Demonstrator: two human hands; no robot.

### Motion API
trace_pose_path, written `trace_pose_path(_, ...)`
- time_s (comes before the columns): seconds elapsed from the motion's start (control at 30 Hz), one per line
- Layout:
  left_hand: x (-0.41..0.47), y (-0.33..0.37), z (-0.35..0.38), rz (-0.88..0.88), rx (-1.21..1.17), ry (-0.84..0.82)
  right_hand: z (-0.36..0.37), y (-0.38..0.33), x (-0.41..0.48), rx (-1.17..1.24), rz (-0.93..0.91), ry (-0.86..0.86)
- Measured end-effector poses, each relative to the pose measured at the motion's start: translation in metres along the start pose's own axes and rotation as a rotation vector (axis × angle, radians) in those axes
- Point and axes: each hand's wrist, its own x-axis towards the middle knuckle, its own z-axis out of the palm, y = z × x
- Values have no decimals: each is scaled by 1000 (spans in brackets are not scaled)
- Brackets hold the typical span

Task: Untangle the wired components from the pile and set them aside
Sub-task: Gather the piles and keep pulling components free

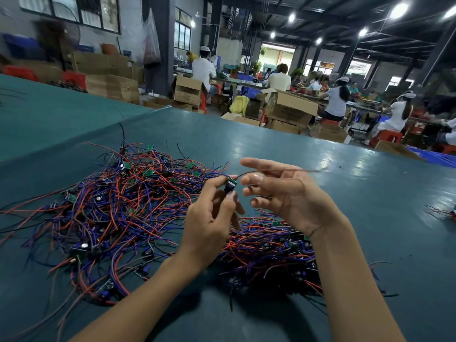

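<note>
A big tangled pile of wired components, red, blue and black leads on small green boards, covers the green table at centre left. My left hand pinches one small wired component above the pile's right side. Its red lead runs rightward, blurred, across the fingers of my right hand. That hand is spread, palm toward me; whether it grips the lead I cannot tell. A tighter bunch of wired components lies under both wrists.
A few loose wires lie at the table's right edge. Beyond the far edge stand cardboard boxes, red stools and seated people working at other benches.
</note>
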Motion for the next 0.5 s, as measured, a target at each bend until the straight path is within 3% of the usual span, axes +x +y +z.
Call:
trace_pose_path(0.17, 0, -3, -2, 12, 71, -14, 11, 4, 5, -244, 66, 94)
trace_pose_path(0.5, -1, -5, -9, 17, 74, -191, 9, 8, 4, -291, 156, -23)
